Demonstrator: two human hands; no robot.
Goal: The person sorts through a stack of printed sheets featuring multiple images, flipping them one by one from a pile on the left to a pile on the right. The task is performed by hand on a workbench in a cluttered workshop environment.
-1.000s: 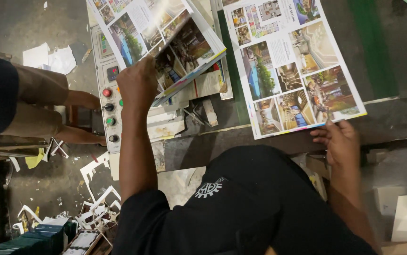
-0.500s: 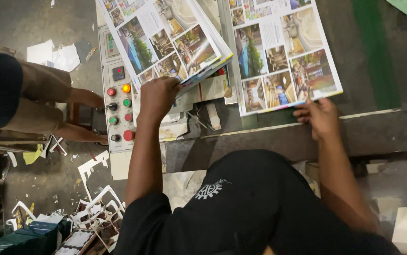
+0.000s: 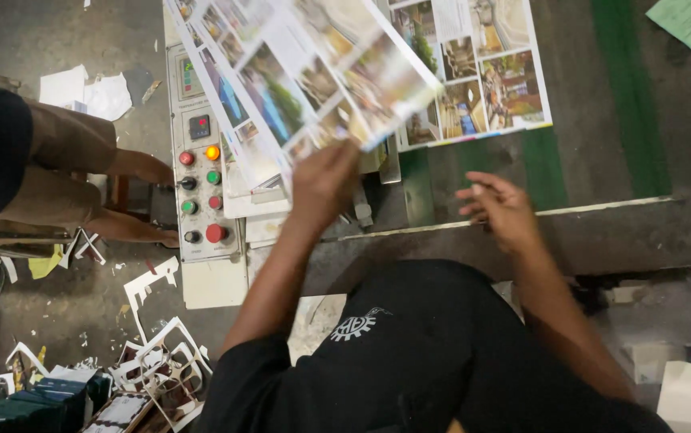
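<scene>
The left hand (image 3: 323,186) pinches the near edge of a big printed sheet (image 3: 297,80) and holds it up in the air. The sheet is blurry. It spreads up and away from the hand, over the control box (image 3: 201,160), and its long side slants from the far left down to the right.

The right hand (image 3: 499,207) holds nothing. Its fingers are spread and loose, and it hovers over the dark table (image 3: 602,152), right of the control box. It is well apart from the lifted sheet, so the left hand is the one close to it.

Past the right hand, another printed sheet (image 3: 474,72) lies flat on the table. It is covered with small colour pictures on white.

The control box is a pale upright panel with red, orange and green round buttons. A green stripe (image 3: 630,96) runs along the table, far right of the box. White paper scraps (image 3: 153,297) lie on the floor below the box. Another person's legs (image 3: 81,176) stand left of it.
</scene>
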